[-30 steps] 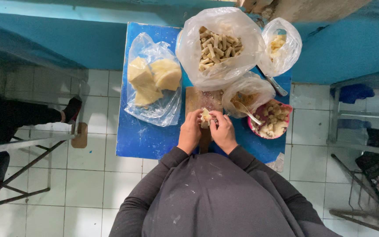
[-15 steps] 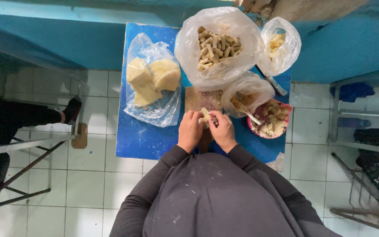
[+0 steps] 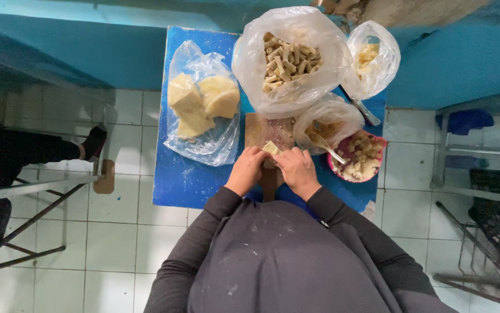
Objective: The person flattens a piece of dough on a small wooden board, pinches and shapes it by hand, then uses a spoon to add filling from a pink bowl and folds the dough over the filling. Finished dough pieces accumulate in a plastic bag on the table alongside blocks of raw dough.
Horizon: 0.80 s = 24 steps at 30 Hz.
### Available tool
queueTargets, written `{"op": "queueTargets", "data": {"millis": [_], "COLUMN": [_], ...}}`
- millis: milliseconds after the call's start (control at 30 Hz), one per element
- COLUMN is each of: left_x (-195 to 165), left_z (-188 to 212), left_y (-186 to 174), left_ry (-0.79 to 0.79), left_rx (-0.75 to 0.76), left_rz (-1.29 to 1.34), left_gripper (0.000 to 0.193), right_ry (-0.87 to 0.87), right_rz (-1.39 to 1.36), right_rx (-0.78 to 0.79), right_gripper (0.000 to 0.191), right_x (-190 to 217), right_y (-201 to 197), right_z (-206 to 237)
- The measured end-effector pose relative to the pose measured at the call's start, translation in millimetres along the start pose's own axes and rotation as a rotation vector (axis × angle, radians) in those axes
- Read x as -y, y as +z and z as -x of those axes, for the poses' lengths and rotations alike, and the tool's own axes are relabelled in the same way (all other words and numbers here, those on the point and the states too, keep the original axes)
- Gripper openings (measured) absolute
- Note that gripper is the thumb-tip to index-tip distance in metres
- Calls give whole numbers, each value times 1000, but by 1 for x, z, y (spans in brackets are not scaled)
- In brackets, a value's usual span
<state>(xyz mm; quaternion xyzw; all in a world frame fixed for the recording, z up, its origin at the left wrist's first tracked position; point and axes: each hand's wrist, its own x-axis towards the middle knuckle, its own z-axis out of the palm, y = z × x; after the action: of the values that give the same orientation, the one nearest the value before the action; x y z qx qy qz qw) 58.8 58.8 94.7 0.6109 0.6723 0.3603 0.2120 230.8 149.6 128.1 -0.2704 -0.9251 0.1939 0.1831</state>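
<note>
Head view, left hand (image 3: 247, 170) and right hand (image 3: 298, 170) fingers pinching pale dough piece (image 3: 271, 148), over wooden board (image 3: 267, 132)

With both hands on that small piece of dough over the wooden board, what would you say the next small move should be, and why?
Probably finish rolling it shut. Both the left hand and right hand pinch the pale dough piece over the wooden board, and it looks flat and folded, unlike the finished rolls in the big bag.
</note>
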Motion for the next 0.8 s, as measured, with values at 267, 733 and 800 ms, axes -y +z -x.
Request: {"op": "queueTargets", "data": {"millis": [267,733,800], "left_x": [-10,-9,-10], "left_z": [-5,-26,-30], "left_y": [-11,-8,-10], "left_ry": [1,-112,-153], "left_rx": [39,36,84], "left_rz": [20,-8,-12], "left_gripper": [19,15,17], "right_ry": [263,236,276], "right_rz": [-240,-217,-231], "right_rx": [37,59,39], "right_gripper": [15,13,14], "right_x": [-9,-6,-4], "right_y": [7,6,7], "right_z": [-16,-13,-12]}}
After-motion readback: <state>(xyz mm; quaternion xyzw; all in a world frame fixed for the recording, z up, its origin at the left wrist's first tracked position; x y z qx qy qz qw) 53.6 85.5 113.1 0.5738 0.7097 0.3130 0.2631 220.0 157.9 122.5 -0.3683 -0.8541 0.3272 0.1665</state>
